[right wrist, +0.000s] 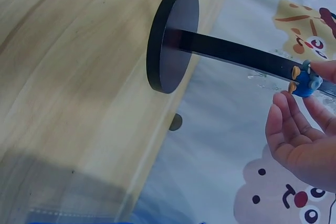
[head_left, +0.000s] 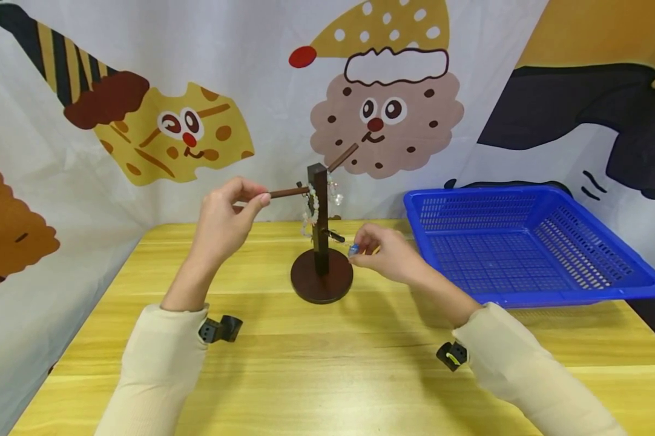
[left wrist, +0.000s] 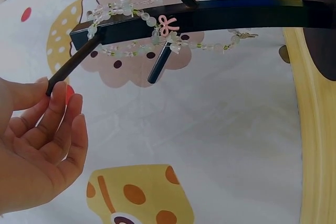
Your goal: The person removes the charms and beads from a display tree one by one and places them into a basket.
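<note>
A dark wooden display stand with a round base and several side pegs stands upright on the table. My left hand pinches the outer end of an upper left peg between thumb and fingers. Pale beaded bracelets hang at the top of the post; the left wrist view shows a pink bow charm among them. To the right of the post, my right hand pinches a small blue figure charm near a lower peg. A thin chain seems to link charm and peg.
A blue plastic basket with perforated sides sits at the right of the wooden table. Behind the table hangs a white cloth printed with cartoon food.
</note>
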Demonstrator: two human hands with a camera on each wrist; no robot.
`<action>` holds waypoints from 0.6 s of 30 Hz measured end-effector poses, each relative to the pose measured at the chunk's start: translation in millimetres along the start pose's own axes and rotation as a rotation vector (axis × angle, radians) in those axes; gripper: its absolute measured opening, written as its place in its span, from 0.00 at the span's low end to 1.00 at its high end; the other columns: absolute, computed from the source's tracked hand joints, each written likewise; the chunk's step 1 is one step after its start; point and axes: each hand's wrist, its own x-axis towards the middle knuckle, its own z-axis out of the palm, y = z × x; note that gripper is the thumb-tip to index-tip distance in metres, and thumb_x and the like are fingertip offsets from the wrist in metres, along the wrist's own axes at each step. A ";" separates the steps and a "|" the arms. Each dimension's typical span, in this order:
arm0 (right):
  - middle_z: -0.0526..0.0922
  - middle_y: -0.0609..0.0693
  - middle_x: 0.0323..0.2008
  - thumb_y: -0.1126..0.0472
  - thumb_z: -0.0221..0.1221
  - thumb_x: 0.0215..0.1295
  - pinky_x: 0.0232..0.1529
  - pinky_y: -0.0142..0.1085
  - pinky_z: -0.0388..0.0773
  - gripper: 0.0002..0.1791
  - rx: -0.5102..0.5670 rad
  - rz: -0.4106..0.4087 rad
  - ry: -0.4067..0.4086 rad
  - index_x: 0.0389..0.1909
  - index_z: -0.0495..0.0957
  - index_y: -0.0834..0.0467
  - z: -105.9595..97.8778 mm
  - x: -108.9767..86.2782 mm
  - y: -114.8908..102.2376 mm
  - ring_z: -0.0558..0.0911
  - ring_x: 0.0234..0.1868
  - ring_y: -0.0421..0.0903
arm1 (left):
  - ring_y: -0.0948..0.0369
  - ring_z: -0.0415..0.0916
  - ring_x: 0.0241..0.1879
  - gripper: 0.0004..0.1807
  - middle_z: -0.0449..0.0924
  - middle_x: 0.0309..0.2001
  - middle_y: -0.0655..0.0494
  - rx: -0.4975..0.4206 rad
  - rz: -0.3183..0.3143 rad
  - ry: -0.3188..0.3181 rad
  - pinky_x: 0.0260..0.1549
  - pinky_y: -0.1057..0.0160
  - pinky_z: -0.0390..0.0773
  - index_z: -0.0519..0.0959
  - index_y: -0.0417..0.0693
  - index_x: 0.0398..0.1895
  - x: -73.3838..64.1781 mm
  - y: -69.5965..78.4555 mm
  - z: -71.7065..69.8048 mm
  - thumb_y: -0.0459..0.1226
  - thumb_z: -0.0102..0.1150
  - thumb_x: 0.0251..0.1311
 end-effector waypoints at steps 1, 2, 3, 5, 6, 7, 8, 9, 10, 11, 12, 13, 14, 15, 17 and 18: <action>0.77 0.49 0.26 0.65 0.64 0.52 0.29 0.36 0.72 0.10 -0.006 -0.001 -0.001 0.32 0.73 0.60 -1.0 -1.0 -0.4 0.76 0.30 0.45 | 0.54 0.76 0.39 0.09 0.79 0.37 0.44 -0.001 -0.002 0.000 0.39 0.54 0.75 0.77 0.34 0.37 -0.1 0.0 0.0 0.35 0.55 0.61; 0.77 0.49 0.26 0.65 0.64 0.51 0.29 0.36 0.72 0.10 -0.011 -0.001 -0.001 0.31 0.73 0.60 -1.9 -1.8 -0.8 0.76 0.30 0.45 | 0.54 0.76 0.40 0.09 0.79 0.37 0.44 -0.002 -0.003 0.000 0.39 0.54 0.75 0.77 0.35 0.37 -0.2 0.0 0.0 0.35 0.55 0.61; 0.77 0.49 0.26 0.65 0.64 0.51 0.29 0.36 0.72 0.10 -0.017 -0.002 -0.001 0.31 0.73 0.60 -2.7 -2.6 -1.0 0.76 0.29 0.45 | 0.54 0.76 0.40 0.09 0.79 0.37 0.44 -0.002 -0.004 0.001 0.39 0.54 0.75 0.77 0.35 0.37 -0.3 -0.1 0.0 0.35 0.55 0.61; 0.77 0.49 0.26 0.65 0.64 0.51 0.29 0.36 0.72 0.09 -0.027 -0.002 -0.001 0.31 0.73 0.59 -4.2 -3.9 -1.8 0.76 0.29 0.45 | 0.55 0.76 0.40 0.09 0.79 0.37 0.45 -0.002 -0.005 0.001 0.39 0.54 0.75 0.76 0.35 0.37 -0.5 -0.1 0.0 0.35 0.55 0.61; 0.77 0.48 0.26 0.64 0.64 0.51 0.29 0.36 0.72 0.09 -0.032 0.000 -0.001 0.31 0.73 0.59 -4.9 -4.5 -2.4 0.76 0.29 0.44 | 0.55 0.76 0.40 0.09 0.79 0.37 0.45 -0.003 -0.004 0.001 0.39 0.54 0.75 0.76 0.35 0.37 -0.5 -0.1 0.1 0.35 0.55 0.61; 0.77 0.48 0.26 0.64 0.64 0.51 0.30 0.36 0.72 0.09 -0.036 0.002 -0.002 0.31 0.73 0.59 -5.8 -5.1 -2.8 0.76 0.30 0.44 | 0.55 0.76 0.40 0.09 0.79 0.37 0.45 -0.003 -0.003 0.001 0.40 0.54 0.75 0.76 0.35 0.37 -0.5 -0.1 0.1 0.35 0.55 0.61; 0.77 0.48 0.27 0.64 0.64 0.51 0.30 0.36 0.72 0.10 -0.037 0.001 -0.003 0.31 0.73 0.59 -6.7 -5.8 -3.3 0.76 0.30 0.44 | 0.55 0.76 0.40 0.09 0.79 0.37 0.45 -0.002 -0.003 0.002 0.40 0.54 0.75 0.77 0.35 0.37 -0.5 -0.1 0.1 0.35 0.55 0.61; 0.77 0.48 0.27 0.64 0.64 0.51 0.30 0.36 0.72 0.10 -0.038 0.000 -0.006 0.31 0.73 0.59 -7.7 -6.5 -3.9 0.76 0.30 0.44 | 0.55 0.76 0.40 0.09 0.79 0.37 0.45 -0.001 -0.003 0.002 0.40 0.54 0.75 0.77 0.35 0.37 -0.5 -0.1 0.2 0.35 0.55 0.61; 0.77 0.48 0.27 0.64 0.64 0.51 0.30 0.36 0.72 0.10 -0.041 0.000 -0.007 0.31 0.73 0.59 -8.7 -7.2 -4.5 0.76 0.30 0.44 | 0.55 0.76 0.40 0.09 0.79 0.37 0.45 -0.001 -0.003 0.002 0.40 0.54 0.75 0.77 0.35 0.37 -0.5 -0.1 0.2 0.35 0.55 0.61; 0.77 0.48 0.27 0.64 0.65 0.51 0.30 0.36 0.72 0.10 -0.039 -0.003 -0.008 0.31 0.73 0.59 -9.7 -7.9 -4.9 0.76 0.30 0.44 | 0.55 0.76 0.40 0.09 0.79 0.37 0.45 -0.002 -0.003 0.002 0.40 0.54 0.75 0.77 0.35 0.37 -0.5 -0.1 0.2 0.35 0.55 0.61; 0.77 0.48 0.27 0.64 0.65 0.51 0.30 0.36 0.72 0.10 -0.035 -0.006 -0.011 0.32 0.73 0.59 -10.8 -8.6 -5.2 0.76 0.30 0.44 | 0.55 0.76 0.40 0.09 0.79 0.37 0.45 -0.002 -0.003 0.001 0.40 0.54 0.75 0.77 0.35 0.37 -0.6 -0.1 0.2 0.35 0.55 0.61; 0.77 0.48 0.27 0.64 0.65 0.51 0.30 0.37 0.72 0.10 -0.033 -0.010 -0.012 0.32 0.73 0.59 -11.8 -9.3 -5.4 0.76 0.30 0.44 | 0.55 0.76 0.40 0.09 0.79 0.37 0.45 -0.003 -0.004 0.001 0.40 0.54 0.75 0.77 0.35 0.37 -0.6 -0.1 0.3 0.35 0.55 0.61; 0.77 0.48 0.27 0.64 0.65 0.51 0.30 0.37 0.72 0.10 -0.032 -0.015 -0.012 0.31 0.73 0.59 -12.8 -10.0 -5.4 0.76 0.30 0.45 | 0.55 0.76 0.40 0.09 0.79 0.37 0.45 -0.003 -0.004 0.000 0.40 0.54 0.75 0.77 0.35 0.37 -0.6 -0.1 0.2 0.35 0.55 0.61; 0.77 0.48 0.27 0.64 0.65 0.51 0.29 0.37 0.73 0.10 -0.034 -0.017 -0.012 0.31 0.73 0.59 -13.7 -10.8 -5.2 0.76 0.30 0.45 | 0.55 0.76 0.40 0.10 0.79 0.37 0.45 -0.005 -0.004 0.000 0.40 0.54 0.75 0.76 0.35 0.37 -0.7 -0.1 0.2 0.35 0.55 0.61; 0.77 0.48 0.26 0.64 0.65 0.51 0.29 0.37 0.73 0.10 -0.037 -0.018 -0.013 0.31 0.73 0.59 -15.5 -12.3 -5.1 0.76 0.30 0.45 | 0.55 0.76 0.40 0.10 0.79 0.37 0.45 -0.007 -0.004 -0.001 0.40 0.54 0.75 0.76 0.35 0.37 -0.8 -0.1 0.2 0.35 0.55 0.61; 0.77 0.48 0.26 0.64 0.65 0.51 0.29 0.37 0.73 0.10 -0.041 -0.017 -0.013 0.31 0.73 0.59 -16.3 -12.9 -4.9 0.76 0.30 0.45 | 0.55 0.76 0.40 0.10 0.79 0.37 0.45 -0.008 -0.004 -0.002 0.40 0.53 0.75 0.76 0.35 0.37 -0.8 -0.2 0.2 0.35 0.55 0.62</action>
